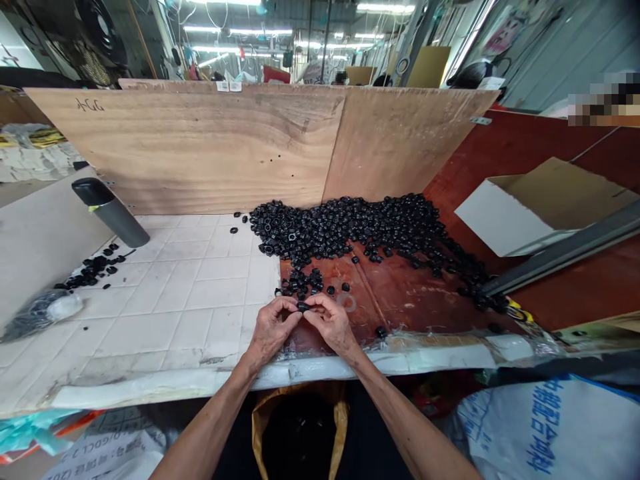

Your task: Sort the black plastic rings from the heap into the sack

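both hands [271,328] [331,323] fingertip-tight on black piece [303,307]

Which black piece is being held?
The black piece pinched between the left hand and right hand; those in the heap beyond lie untouched.

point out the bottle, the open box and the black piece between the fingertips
Bottle [123,221]: head view, on its dark grey body
Open box [505,217]: head view, on its white outer wall
Black piece [303,307]: head view, on its visible middle
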The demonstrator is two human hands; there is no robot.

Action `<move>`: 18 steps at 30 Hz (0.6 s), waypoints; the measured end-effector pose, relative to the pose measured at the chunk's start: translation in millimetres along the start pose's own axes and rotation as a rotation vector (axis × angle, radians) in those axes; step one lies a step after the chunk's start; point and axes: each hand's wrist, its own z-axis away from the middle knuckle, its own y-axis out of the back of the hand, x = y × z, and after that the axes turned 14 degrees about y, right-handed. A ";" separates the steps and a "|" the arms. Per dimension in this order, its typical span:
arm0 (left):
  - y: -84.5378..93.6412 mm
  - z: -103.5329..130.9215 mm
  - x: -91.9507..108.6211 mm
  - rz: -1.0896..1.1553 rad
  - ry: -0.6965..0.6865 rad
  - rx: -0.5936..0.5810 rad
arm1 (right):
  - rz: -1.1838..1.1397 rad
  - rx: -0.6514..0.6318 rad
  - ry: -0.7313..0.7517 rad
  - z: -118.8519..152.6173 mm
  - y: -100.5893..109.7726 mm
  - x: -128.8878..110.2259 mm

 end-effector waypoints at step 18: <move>-1.0 5.3 3.3 0.219 0.229 -0.029 | 0.201 -0.097 0.139 -2.1 2.2 -12.3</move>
